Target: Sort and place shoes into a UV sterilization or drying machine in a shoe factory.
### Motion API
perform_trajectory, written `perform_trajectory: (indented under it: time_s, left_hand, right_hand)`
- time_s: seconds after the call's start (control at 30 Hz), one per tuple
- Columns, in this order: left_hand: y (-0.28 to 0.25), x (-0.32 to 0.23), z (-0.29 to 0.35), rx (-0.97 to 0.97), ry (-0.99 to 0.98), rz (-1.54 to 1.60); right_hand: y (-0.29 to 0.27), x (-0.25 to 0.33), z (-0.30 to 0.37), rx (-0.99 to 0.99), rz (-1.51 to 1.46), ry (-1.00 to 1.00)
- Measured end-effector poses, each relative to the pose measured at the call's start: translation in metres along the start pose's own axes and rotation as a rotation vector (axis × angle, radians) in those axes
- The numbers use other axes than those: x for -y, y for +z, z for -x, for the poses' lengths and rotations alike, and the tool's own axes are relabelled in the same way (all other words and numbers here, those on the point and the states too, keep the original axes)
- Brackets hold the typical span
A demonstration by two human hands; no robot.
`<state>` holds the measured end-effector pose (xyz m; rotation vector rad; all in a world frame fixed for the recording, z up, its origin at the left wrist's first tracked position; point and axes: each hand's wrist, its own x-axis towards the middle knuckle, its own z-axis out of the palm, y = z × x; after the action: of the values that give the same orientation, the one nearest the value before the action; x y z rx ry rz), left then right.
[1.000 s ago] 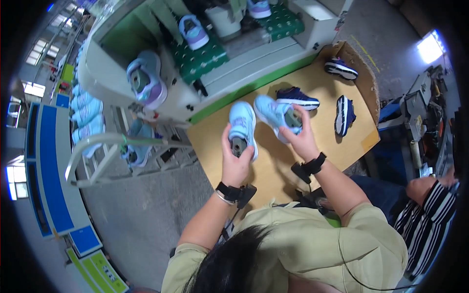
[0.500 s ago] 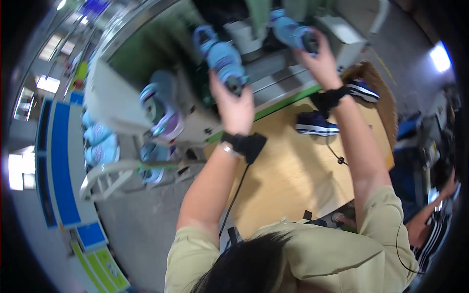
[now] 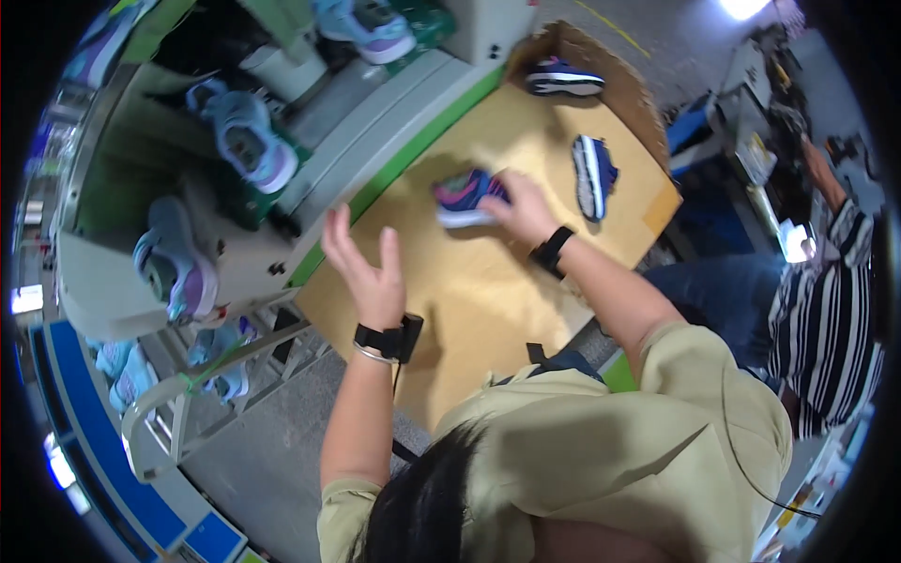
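Observation:
Over the wooden table (image 3: 488,310), my right hand (image 3: 527,208) grips a navy sneaker (image 3: 460,199) with pink trim and a white sole. My left hand (image 3: 368,272) is raised near the table's left edge, empty, its fingers apart. A second navy sneaker (image 3: 591,178) lies on its side to the right of my right hand. Farther back, another navy sneaker (image 3: 566,79) rests beside the cardboard. Two light blue sneakers, one nearer (image 3: 251,141) and one farther (image 3: 371,33), sit in the machine at left, untouched by my hands.
The machine's green-edged front (image 3: 404,155) borders the table. Another light blue sneaker (image 3: 174,263) hangs on its side panel. Brown cardboard (image 3: 619,80) walls the table's far right corner. A metal rack (image 3: 155,413) stands at lower left. A person in a striped shirt (image 3: 826,310) is at right.
Both hands have let go of the light blue sneakers, which now sit in the machine. My right hand has taken hold of a navy sneaker. The view has turned to the right.

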<state>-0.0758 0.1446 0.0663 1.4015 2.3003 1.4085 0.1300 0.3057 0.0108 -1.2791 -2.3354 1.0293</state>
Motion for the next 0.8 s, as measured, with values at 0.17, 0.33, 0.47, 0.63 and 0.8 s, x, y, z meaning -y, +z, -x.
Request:
perform_trajectory:
  time_s: [0.17, 0.33, 0.47, 0.63, 0.8]
  left_hand:
    - [0.043, 0.026, 0.044, 0.674, 0.130, -0.192]
    - [0.033, 0.019, 0.064, 0.702, 0.051, -0.481]
    - [0.027, 0.005, 0.108, 0.503, -0.227, -0.391]
    - [-0.001, 0.022, 0.172, 0.293, -0.350, -0.327]
    - [-0.035, 0.022, 0.203, 0.491, -0.531, 0.041]
  right_hand:
    - [0.016, -0.034, 0.068, 0.037, -0.020, -0.463]
    - [-0.066, -0.106, 0.010, -0.600, 0.058, 0.401]
    - [-0.068, -0.125, 0.005, -0.415, 0.057, 0.445]
    - [-0.012, -0.037, 0.086, 0.190, 0.052, -0.768]
    - [0.016, -0.044, 0.161, 0.071, -0.002, -0.646]
